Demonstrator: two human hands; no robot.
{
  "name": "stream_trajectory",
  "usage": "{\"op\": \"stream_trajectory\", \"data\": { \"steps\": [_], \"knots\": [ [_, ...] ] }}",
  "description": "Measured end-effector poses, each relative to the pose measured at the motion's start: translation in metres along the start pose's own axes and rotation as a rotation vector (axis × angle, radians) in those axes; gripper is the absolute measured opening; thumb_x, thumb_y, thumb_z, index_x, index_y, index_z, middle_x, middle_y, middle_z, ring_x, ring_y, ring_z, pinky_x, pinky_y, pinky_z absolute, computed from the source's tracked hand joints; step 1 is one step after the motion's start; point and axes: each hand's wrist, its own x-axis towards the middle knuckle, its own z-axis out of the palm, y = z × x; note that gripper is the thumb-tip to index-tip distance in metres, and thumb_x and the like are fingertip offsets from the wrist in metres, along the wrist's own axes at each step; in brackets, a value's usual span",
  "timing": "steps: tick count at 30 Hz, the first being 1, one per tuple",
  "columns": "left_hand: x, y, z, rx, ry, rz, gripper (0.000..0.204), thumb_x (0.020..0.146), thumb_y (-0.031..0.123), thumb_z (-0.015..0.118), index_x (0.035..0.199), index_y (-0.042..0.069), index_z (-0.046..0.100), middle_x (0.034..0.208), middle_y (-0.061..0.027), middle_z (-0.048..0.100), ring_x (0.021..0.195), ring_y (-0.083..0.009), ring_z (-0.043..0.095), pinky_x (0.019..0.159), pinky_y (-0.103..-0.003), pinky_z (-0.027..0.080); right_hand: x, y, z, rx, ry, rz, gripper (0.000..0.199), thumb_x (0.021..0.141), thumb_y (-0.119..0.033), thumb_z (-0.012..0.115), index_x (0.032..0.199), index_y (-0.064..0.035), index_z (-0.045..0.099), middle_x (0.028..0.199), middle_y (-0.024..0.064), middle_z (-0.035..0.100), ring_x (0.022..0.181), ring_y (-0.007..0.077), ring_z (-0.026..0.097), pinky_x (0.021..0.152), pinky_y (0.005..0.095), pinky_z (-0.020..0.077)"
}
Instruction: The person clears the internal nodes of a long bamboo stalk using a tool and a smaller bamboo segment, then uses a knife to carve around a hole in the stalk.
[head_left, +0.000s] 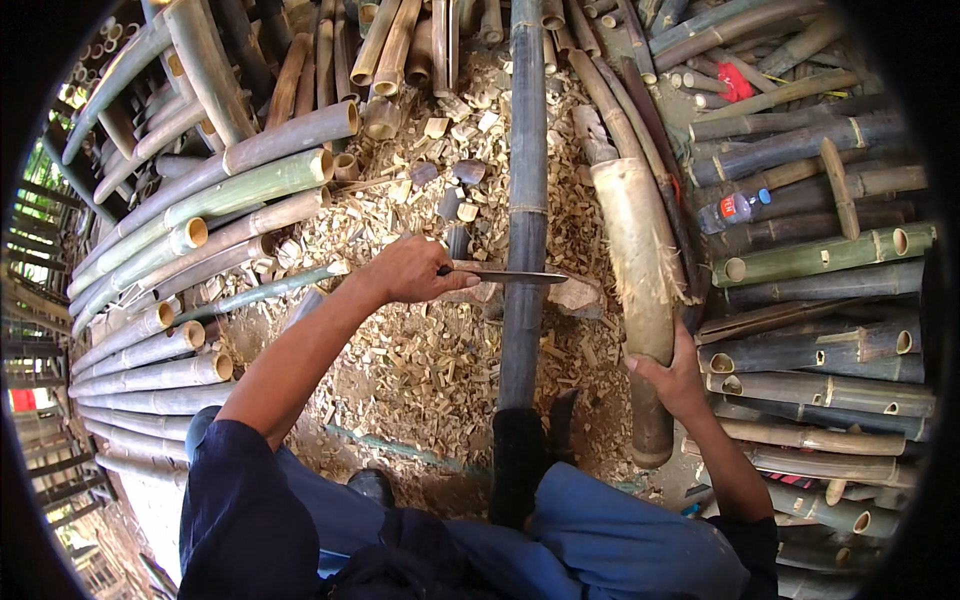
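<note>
One knife (510,276) lies crosswise above one dark pole (527,180), its blade pointing right; whether the edge touches the pole cannot be told. The left hand (415,270) has its fingers closed round the knife's handle.

The pole runs straight away from the person, its near end meeting something black (515,460) between the knees. To its right stands one thick tube (645,300), pale and frayed along its upper part, brown and smooth below. The right hand (668,372) is partly curled, thumb on the near side, gripping this tube below the frayed part.

Just beside the blade's tip, right of the pole, is one pale stone (578,297). Wood chips (400,350), too many to count, cover the ground on both sides of the pole. One dark shoe (372,487) shows left of it.

Farther out, the left stack (150,372) shows at least eight open bamboo ends. The right stack (815,390) has more than ten poles; on it lie one bottle (735,210) with a blue cap, one short slat (840,190) and one red scrap (735,82).
</note>
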Motion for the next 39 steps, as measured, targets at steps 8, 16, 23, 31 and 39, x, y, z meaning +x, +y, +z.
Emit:
{"op": "stream_trajectory", "data": {
  "steps": [8, 16, 23, 31, 39],
  "knots": [
    [0.005, -0.006, 0.010, 0.051, -0.036, 0.003, 0.073, 0.099, 0.070, 0.051, 0.081, 0.003, 0.076, 0.071, -0.0198, 0.067, 0.081, -0.0387, 0.067, 0.098, -0.057, 0.048, 0.000, -0.005, -0.001, 0.022, -0.006, -0.002, 0.072, 0.082, -0.020, 0.080, 0.141, 0.0037, 0.047, 0.123, 0.0152, 0.064, 0.113, 0.0222, 0.063, 0.102, 0.0366, 0.0486],
    [-0.005, -0.001, 0.024, 0.199, 0.026, -0.054, 0.066, 0.098, 0.067, 0.055, 0.090, 0.003, 0.074, 0.083, -0.0196, 0.074, 0.088, -0.0370, 0.074, 0.083, -0.051, 0.059, -0.002, -0.017, 0.030, -0.174, 0.102, -0.270, 0.077, 0.082, -0.026, 0.081, 0.143, 0.0027, 0.042, 0.121, 0.0241, 0.064, 0.112, 0.0329, 0.066, 0.099, 0.0429, 0.0508],
    [0.000, -0.008, 0.026, 0.115, 0.005, -0.042, 0.066, 0.097, 0.065, 0.058, 0.091, 0.001, 0.073, 0.086, -0.0201, 0.074, 0.087, -0.0373, 0.074, 0.081, -0.049, 0.059, 0.037, -0.053, 0.025, -0.614, -0.124, -0.088, 0.082, 0.081, -0.027, 0.081, 0.145, 0.0015, 0.038, 0.118, 0.0344, 0.065, 0.106, 0.0501, 0.068, 0.094, 0.0515, 0.0544],
    [0.012, -0.002, 0.027, 0.093, 0.024, -0.037, 0.067, 0.097, 0.067, 0.057, 0.083, 0.004, 0.076, 0.089, -0.0178, 0.073, 0.088, -0.0381, 0.072, 0.087, -0.052, 0.056, 0.044, -0.032, 0.052, -0.831, -0.247, 0.001, 0.075, 0.079, -0.024, 0.083, 0.134, 0.0027, 0.039, 0.108, 0.0314, 0.070, 0.097, 0.0458, 0.072, 0.088, 0.0520, 0.0561],
    [0.009, -0.027, 0.038, 0.024, 0.018, -0.025, 0.068, 0.095, 0.066, 0.060, 0.080, 0.001, 0.075, 0.080, -0.0208, 0.069, 0.077, -0.0422, 0.067, 0.081, -0.051, 0.053, 0.067, -0.107, 0.029, -0.342, 0.160, -0.514, 0.075, 0.079, -0.024, 0.082, 0.137, 0.0035, 0.044, 0.120, 0.0292, 0.067, 0.099, 0.0389, 0.072, 0.094, 0.0459, 0.0565]
  ]
}}
